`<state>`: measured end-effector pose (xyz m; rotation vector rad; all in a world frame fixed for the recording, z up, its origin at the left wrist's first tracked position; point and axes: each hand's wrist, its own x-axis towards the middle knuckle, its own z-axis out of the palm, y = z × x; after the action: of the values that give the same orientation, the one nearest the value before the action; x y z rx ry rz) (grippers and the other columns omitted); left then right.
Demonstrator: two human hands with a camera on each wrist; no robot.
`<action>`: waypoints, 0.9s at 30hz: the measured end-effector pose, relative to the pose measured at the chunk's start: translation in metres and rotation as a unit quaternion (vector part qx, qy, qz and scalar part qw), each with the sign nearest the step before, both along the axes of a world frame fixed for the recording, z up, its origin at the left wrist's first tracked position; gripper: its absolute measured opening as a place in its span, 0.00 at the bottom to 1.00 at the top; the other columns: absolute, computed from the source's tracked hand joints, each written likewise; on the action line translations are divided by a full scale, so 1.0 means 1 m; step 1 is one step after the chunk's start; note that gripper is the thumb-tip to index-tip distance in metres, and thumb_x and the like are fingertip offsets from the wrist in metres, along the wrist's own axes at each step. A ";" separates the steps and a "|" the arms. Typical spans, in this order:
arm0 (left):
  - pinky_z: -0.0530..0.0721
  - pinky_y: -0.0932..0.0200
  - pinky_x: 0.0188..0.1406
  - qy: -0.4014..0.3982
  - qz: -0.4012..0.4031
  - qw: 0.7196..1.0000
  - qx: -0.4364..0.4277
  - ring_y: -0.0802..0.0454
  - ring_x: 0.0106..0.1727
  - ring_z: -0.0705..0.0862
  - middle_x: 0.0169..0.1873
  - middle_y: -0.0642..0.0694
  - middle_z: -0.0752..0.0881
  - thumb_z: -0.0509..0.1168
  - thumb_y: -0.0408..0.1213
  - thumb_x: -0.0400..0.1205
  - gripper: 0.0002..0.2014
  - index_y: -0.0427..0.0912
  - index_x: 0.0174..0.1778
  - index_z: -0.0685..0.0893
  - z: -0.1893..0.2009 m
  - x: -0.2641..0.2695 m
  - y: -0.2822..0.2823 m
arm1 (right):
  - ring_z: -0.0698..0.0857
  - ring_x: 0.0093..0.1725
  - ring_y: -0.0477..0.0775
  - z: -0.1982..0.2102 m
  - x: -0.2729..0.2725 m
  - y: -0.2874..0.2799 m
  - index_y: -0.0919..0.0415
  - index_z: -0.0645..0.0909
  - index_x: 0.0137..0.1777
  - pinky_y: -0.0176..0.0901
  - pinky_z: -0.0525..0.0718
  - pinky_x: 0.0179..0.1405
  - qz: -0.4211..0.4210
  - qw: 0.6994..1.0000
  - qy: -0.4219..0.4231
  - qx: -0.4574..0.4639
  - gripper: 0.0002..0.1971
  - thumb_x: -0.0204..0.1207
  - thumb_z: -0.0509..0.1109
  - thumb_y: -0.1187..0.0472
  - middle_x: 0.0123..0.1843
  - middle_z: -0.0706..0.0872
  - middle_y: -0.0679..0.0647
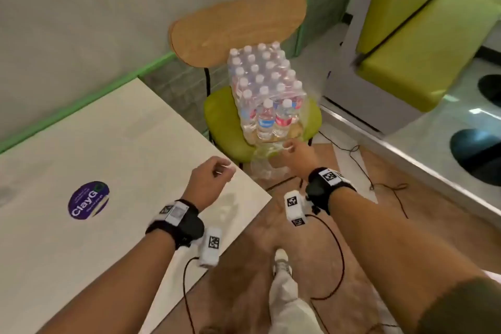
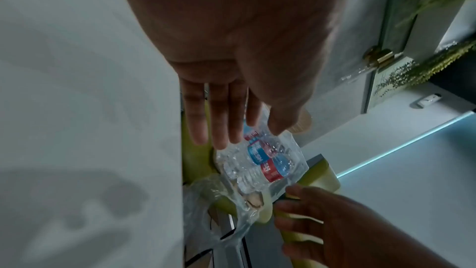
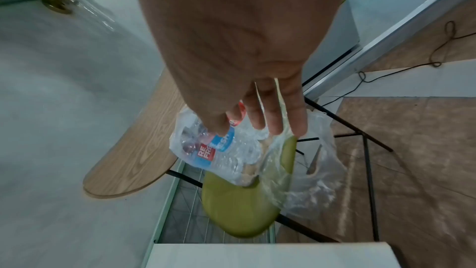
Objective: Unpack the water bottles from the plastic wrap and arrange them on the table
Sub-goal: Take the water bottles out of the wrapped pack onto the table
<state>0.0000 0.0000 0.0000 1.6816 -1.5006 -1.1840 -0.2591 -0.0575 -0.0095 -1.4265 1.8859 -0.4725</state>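
The plastic wrap [image 1: 267, 127] is holding many water bottles [image 1: 264, 81]; right hand [image 1: 296, 153] is pinching its torn flap, left hand [image 1: 210, 179] is hanging loosely curled, holding nothing.

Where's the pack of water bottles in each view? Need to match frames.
Head: pack of water bottles upper centre, on the green chair seat.
Left wrist: lower centre, beyond the left hand.
Right wrist: centre, beyond the right hand.
Shared landmark: the green chair seat.
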 end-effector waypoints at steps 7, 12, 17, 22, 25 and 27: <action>0.86 0.58 0.59 -0.016 0.002 1.000 -0.017 0.54 0.53 0.86 0.55 0.47 0.86 0.76 0.42 0.77 0.23 0.43 0.67 0.81 -0.007 -0.097 -0.106 | 0.84 0.62 0.55 -0.012 -0.039 -0.084 0.53 0.70 0.73 0.50 0.82 0.62 -0.035 0.994 -0.063 -0.082 0.28 0.75 0.75 0.55 0.64 0.84 0.53; 0.80 0.58 0.66 -0.025 0.020 0.999 0.019 0.54 0.63 0.82 0.62 0.50 0.81 0.78 0.37 0.75 0.33 0.40 0.76 0.73 -0.027 -0.133 -0.152 | 0.83 0.62 0.55 -0.039 -0.051 -0.123 0.54 0.69 0.75 0.54 0.84 0.63 0.009 0.996 -0.035 -0.087 0.36 0.69 0.78 0.48 0.66 0.82 0.56; 0.73 0.83 0.46 -0.028 0.054 0.997 -0.049 0.69 0.48 0.81 0.50 0.62 0.82 0.80 0.32 0.71 0.28 0.50 0.63 0.76 -0.039 -0.151 -0.174 | 0.87 0.58 0.49 -0.060 -0.049 -0.138 0.45 0.70 0.72 0.54 0.86 0.58 0.037 0.992 -0.067 -0.098 0.34 0.65 0.77 0.46 0.61 0.86 0.48; 0.81 0.65 0.56 -0.073 0.093 0.990 -0.081 0.58 0.55 0.85 0.57 0.55 0.88 0.81 0.42 0.68 0.27 0.46 0.63 0.83 -0.054 -0.157 -0.188 | 0.86 0.60 0.51 -0.069 -0.049 -0.145 0.45 0.70 0.70 0.56 0.86 0.58 0.050 0.988 -0.080 -0.124 0.33 0.66 0.79 0.43 0.61 0.86 0.46; 0.85 0.52 0.56 -0.122 0.089 0.985 -0.081 0.52 0.55 0.87 0.55 0.51 0.89 0.80 0.56 0.66 0.30 0.48 0.62 0.84 -0.065 -0.152 -0.190 | 0.86 0.59 0.50 -0.068 -0.048 -0.147 0.49 0.72 0.69 0.51 0.85 0.59 0.057 0.986 -0.080 -0.135 0.30 0.68 0.81 0.50 0.60 0.87 0.45; 0.85 0.52 0.55 -0.138 0.088 0.983 -0.087 0.53 0.55 0.86 0.55 0.52 0.88 0.79 0.57 0.66 0.30 0.50 0.62 0.85 -0.067 -0.145 -0.185 | 0.86 0.59 0.52 -0.065 -0.046 -0.145 0.52 0.73 0.68 0.50 0.84 0.58 0.048 0.987 -0.072 -0.135 0.31 0.67 0.82 0.51 0.59 0.87 0.47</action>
<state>-0.1448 -0.1845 -0.0671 1.8694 -1.5301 -0.7271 -0.3052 -0.2025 -0.0748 -1.6025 1.6763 -0.7857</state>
